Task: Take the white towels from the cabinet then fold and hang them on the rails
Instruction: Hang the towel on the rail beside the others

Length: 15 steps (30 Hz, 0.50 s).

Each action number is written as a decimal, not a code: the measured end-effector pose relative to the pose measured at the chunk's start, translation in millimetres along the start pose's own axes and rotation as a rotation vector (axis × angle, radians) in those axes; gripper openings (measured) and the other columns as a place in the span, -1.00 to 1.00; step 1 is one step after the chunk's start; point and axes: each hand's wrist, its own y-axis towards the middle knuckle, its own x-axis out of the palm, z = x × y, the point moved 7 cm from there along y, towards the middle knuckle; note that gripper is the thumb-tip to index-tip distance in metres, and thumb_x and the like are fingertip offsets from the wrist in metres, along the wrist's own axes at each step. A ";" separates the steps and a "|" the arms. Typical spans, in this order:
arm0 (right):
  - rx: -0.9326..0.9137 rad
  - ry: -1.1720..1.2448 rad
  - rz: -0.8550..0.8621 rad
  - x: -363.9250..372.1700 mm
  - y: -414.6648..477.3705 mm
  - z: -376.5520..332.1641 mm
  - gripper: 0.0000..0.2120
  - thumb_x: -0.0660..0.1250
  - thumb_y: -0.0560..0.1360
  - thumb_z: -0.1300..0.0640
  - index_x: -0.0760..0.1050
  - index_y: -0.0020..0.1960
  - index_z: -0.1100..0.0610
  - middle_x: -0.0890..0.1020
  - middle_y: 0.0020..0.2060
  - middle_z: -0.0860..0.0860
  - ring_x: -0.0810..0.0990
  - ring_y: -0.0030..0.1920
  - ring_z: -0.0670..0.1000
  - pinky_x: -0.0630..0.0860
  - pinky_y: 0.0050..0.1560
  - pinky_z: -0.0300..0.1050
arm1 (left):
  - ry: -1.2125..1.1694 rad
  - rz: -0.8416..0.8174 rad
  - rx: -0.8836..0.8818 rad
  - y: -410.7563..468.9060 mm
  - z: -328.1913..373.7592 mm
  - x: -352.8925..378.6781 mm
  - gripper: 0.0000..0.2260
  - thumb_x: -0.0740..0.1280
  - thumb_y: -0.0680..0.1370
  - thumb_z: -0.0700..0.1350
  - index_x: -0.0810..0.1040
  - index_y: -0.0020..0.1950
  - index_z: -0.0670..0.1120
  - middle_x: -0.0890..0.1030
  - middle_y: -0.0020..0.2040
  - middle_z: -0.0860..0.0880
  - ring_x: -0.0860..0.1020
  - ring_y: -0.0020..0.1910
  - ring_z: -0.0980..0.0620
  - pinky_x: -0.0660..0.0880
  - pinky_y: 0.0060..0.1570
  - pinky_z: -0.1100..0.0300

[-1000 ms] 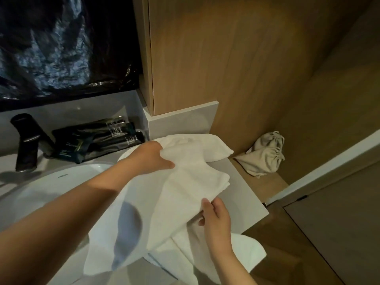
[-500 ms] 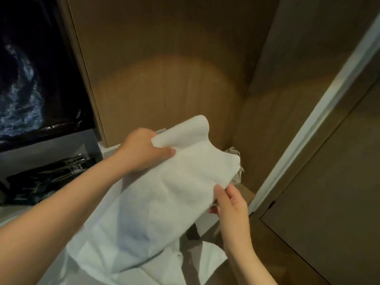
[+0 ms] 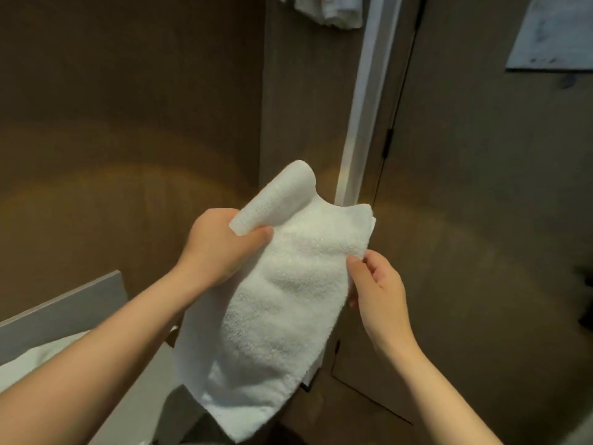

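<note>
A folded white towel [image 3: 276, 303] hangs in the air in front of me, held up between both hands. My left hand [image 3: 218, 248] grips its upper left edge, and a fold of the cloth curls over the fingers. My right hand [image 3: 378, 290] pinches the towel's right edge between thumb and fingers. The towel's lower end droops down towards the counter. Another white towel [image 3: 327, 9] hangs at the top of the view, its rail hidden beyond the frame edge.
Wooden wall panels [image 3: 128, 123] fill the left and centre. A white door frame [image 3: 362, 107] and a brown door [image 3: 481, 187] stand on the right. The grey counter backsplash [image 3: 64, 306] and more white cloth [image 3: 38, 364] lie at lower left.
Both hands have lifted the towel off the counter and raised it. My view has swung up and right, away from the basin, towards the door and the hanging towel.
</note>
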 end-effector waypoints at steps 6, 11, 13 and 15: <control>-0.030 -0.084 0.109 -70.9 41.1 2.1 -0.77 0.20 0.63 0.13 0.51 -0.13 0.20 0.50 -0.39 0.01 0.42 -0.39 -0.09 0.37 -0.37 -0.15 | -0.078 -0.011 0.129 30.9 53.9 61.8 -0.66 0.44 0.45 -0.03 0.49 -0.35 -0.26 0.44 -0.44 -0.01 0.34 -0.48 0.09 0.25 -0.52 0.33; -0.043 -0.129 0.167 -107.0 87.0 15.4 -0.76 0.20 0.63 0.14 0.50 -0.12 0.25 0.48 -0.39 0.05 0.42 -0.39 -0.09 0.41 -0.41 -0.22 | -0.122 -0.008 0.158 70.8 71.1 109.4 -0.66 0.44 0.45 0.00 0.43 -0.40 -0.15 0.42 -0.44 0.00 0.33 -0.47 0.09 0.21 -0.49 0.27; -0.046 -0.116 0.172 -113.9 110.6 23.3 -0.77 0.20 0.63 0.14 0.53 -0.07 0.26 0.50 -0.39 0.02 0.45 -0.38 -0.11 0.44 -0.42 -0.26 | -0.128 -0.002 0.181 91.8 74.7 125.2 -0.65 0.43 0.45 0.01 0.41 -0.41 -0.12 0.41 -0.45 -0.01 0.32 -0.47 0.09 0.21 -0.47 0.25; -0.051 -0.109 0.173 -117.3 137.5 29.3 -0.77 0.19 0.63 0.15 0.54 -0.07 0.25 0.52 -0.40 -0.03 0.46 -0.39 -0.14 0.45 -0.42 -0.29 | -0.142 0.005 0.200 115.5 76.1 138.1 -0.63 0.42 0.46 0.02 0.38 -0.42 -0.11 0.39 -0.46 -0.01 0.31 -0.48 0.08 0.21 -0.46 0.23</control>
